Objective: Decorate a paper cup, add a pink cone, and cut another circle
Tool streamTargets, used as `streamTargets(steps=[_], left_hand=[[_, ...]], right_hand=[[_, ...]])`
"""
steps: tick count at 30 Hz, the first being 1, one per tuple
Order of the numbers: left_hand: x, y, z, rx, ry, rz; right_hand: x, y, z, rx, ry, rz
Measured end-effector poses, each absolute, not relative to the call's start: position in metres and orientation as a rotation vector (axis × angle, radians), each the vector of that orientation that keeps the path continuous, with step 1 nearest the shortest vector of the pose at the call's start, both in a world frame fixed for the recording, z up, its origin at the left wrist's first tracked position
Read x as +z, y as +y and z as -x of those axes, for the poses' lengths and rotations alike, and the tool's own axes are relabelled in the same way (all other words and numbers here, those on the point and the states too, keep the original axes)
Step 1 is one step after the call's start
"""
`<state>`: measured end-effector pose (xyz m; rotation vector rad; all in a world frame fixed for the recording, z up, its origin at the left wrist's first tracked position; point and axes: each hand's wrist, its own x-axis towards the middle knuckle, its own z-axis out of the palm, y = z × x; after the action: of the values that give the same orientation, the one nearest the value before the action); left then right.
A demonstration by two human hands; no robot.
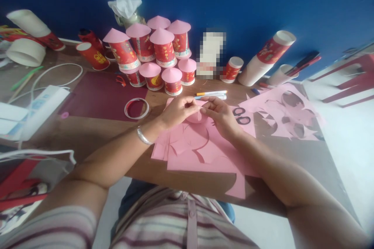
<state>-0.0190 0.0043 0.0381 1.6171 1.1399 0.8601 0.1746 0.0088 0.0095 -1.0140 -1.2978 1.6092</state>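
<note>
Between my two hands is a small pink paper piece (196, 118), curved like a shallow cone. My left hand (180, 109) pinches its upper edge from the left. From the right, my right hand (217, 112) grips the same edge, the fingertips of both hands nearly meeting. Beneath them lie pink paper sheets (187, 161) with round cut-outs and loose scraps. Just right of my right hand are the dark handles of scissors (242, 116), lying on the pink paper. Two pens (210, 93) rest just beyond my fingers.
Red paper cups with pink cone tops (162, 42) stand stacked behind my hands. A roll of tape (136, 108) lies on a maroon mat (99, 101) at left. Cut pink paper (280, 114) and a pen cup (282, 74) are at right. A white box (37, 113) sits far left.
</note>
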Motion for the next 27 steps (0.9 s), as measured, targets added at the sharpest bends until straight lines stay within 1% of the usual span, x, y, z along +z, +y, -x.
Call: streamTargets(steps=[18, 27], left_hand=[[0.0333, 0.0059, 0.02, 0.808, 1.075, -1.548], [0.0333, 0.0054, 0.0212, 0.775, 1.051, -1.651]], right_hand=[[0.0069, 0.0102, -0.1759, 1.614, -1.259, 1.012], [0.0058, 0.0099, -0.1769, 1.647, -1.201, 0.967]])
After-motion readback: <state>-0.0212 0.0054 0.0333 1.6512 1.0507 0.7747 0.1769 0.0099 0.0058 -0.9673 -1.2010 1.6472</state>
